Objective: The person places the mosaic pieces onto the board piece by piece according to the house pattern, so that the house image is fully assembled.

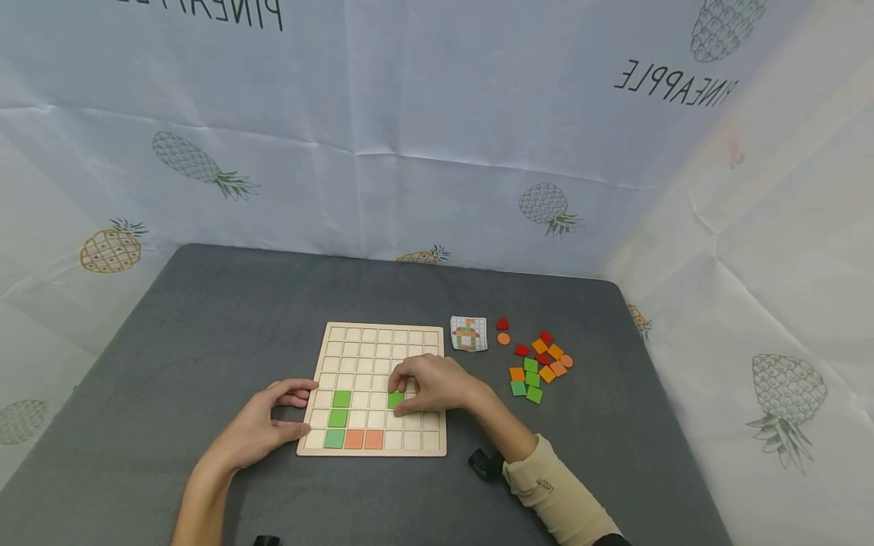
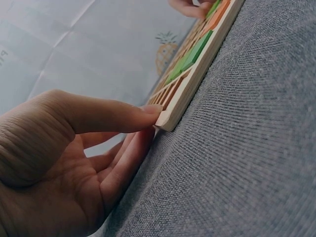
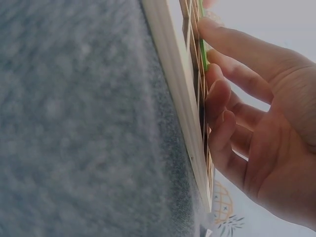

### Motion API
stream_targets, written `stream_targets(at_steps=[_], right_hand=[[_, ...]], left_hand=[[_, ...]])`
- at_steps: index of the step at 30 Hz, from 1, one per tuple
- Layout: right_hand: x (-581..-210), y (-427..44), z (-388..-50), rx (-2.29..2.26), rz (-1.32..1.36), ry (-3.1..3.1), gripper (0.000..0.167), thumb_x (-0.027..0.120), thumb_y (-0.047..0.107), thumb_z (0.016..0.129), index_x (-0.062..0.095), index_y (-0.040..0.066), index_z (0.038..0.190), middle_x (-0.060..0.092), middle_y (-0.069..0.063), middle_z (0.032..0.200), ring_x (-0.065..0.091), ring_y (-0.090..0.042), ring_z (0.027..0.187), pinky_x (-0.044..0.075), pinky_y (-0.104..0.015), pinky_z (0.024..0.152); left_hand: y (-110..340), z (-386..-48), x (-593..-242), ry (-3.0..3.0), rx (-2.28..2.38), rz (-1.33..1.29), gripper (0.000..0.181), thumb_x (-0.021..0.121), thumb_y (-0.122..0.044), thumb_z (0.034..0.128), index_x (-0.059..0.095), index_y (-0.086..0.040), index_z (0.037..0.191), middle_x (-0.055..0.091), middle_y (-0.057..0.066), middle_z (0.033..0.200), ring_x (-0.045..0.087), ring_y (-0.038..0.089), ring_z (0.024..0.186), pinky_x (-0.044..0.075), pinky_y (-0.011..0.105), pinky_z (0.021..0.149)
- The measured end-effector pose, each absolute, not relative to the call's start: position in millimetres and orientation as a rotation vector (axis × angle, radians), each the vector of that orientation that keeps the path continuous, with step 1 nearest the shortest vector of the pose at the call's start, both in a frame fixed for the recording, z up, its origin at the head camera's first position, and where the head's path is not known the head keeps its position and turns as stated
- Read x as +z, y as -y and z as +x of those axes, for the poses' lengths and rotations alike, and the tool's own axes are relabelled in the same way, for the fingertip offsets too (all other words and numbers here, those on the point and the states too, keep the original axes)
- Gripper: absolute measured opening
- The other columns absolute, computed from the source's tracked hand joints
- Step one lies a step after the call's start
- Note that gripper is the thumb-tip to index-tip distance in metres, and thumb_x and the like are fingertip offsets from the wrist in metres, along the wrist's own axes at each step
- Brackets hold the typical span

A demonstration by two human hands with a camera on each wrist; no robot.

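Note:
A pale wooden grid board (image 1: pixel 358 383) lies on the dark grey table. My left hand (image 1: pixel 256 425) steadies its left edge, fingers bent; in the left wrist view the thumb (image 2: pixel 133 116) rests on the board's corner. Over the middle of the board, my right hand (image 1: pixel 437 383) pinches a green square tile (image 1: pixel 395 400) between thumb and fingers, at a grid cell. That tile shows only as a thin green edge (image 3: pixel 203 54) in the right wrist view. Three green tiles (image 1: pixel 337 418) form a column at the board's left, with two orange tiles (image 1: pixel 363 440) along the bottom row.
A small printed pattern card (image 1: pixel 468 334) lies beyond the board's right edge. Right of it are scattered loose green squares (image 1: pixel 532 378), orange squares (image 1: pixel 548 374), orange discs (image 1: pixel 503 339) and red pieces (image 1: pixel 522 349). Pineapple-print cloth (image 1: pixel 410 152) hangs behind the table.

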State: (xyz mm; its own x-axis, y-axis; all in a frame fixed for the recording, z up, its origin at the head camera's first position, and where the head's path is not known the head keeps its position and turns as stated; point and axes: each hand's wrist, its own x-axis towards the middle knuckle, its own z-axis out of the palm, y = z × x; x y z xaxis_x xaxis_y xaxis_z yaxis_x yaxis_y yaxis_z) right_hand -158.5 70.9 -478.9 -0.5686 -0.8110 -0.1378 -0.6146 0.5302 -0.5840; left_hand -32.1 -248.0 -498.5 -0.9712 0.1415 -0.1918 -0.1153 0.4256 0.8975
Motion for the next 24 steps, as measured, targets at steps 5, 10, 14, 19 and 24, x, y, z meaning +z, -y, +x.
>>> stream_targets(at_steps=[5, 10, 14, 19, 24], right_hand=[[-478, -75, -159, -0.696, -1.170, -2.374, 0.025, 0.092, 0.033, 0.089, 0.079, 0.027, 0.109, 0.073, 0.011, 0.098, 0.051, 0.004, 0.069, 0.041, -0.019, 0.065], [-477, -81, -160, -0.759, -1.175, -2.348, 0.025, 0.092, 0.031, 0.089, 0.079, 0.023, 0.109, 0.074, 0.008, 0.099, 0.054, 0.004, 0.069, 0.044, -0.018, 0.065], [-476, -86, -160, -0.804, -1.166, -2.328, 0.024, 0.091, 0.029, 0.090, 0.079, 0.021, 0.109, 0.074, 0.005, 0.098, 0.055, 0.003, 0.067, 0.044, -0.018, 0.064], [-472, -93, -160, -0.811, -1.147, -2.336, 0.026, 0.091, 0.030, 0.090, 0.079, 0.021, 0.111, 0.075, 0.005, 0.100, 0.056, 0.002, 0.068, 0.045, -0.019, 0.064], [-464, -102, -160, -0.827, -1.110, -2.356, 0.028, 0.091, 0.029, 0.090, 0.079, 0.018, 0.113, 0.077, 0.002, 0.101, 0.059, 0.000, 0.069, 0.047, -0.020, 0.064]], left_hand=[[248, -32, -499, -2.444, 1.567, 0.031, 0.065, 0.085, 0.000, 0.0866, 0.059, 0.001, 0.146, 0.061, 0.019, 0.136, 0.058, 0.013, 0.117, 0.061, 0.025, 0.083], [248, -32, -499, -2.442, 1.573, 0.038, 0.065, 0.085, 0.000, 0.0870, 0.059, 0.001, 0.147, 0.061, 0.019, 0.136, 0.058, 0.012, 0.117, 0.061, 0.025, 0.083], [248, -32, -499, -2.438, 1.577, 0.039, 0.065, 0.085, 0.000, 0.0869, 0.059, 0.001, 0.147, 0.061, 0.019, 0.136, 0.058, 0.012, 0.117, 0.061, 0.025, 0.083], [248, -31, -499, -2.437, 1.583, 0.041, 0.065, 0.085, 0.000, 0.0871, 0.059, 0.001, 0.147, 0.061, 0.020, 0.136, 0.058, 0.013, 0.117, 0.061, 0.025, 0.083], [248, -31, -499, -2.444, 1.586, 0.036, 0.065, 0.085, 0.000, 0.0866, 0.060, 0.001, 0.146, 0.061, 0.019, 0.136, 0.059, 0.012, 0.117, 0.061, 0.025, 0.083]])
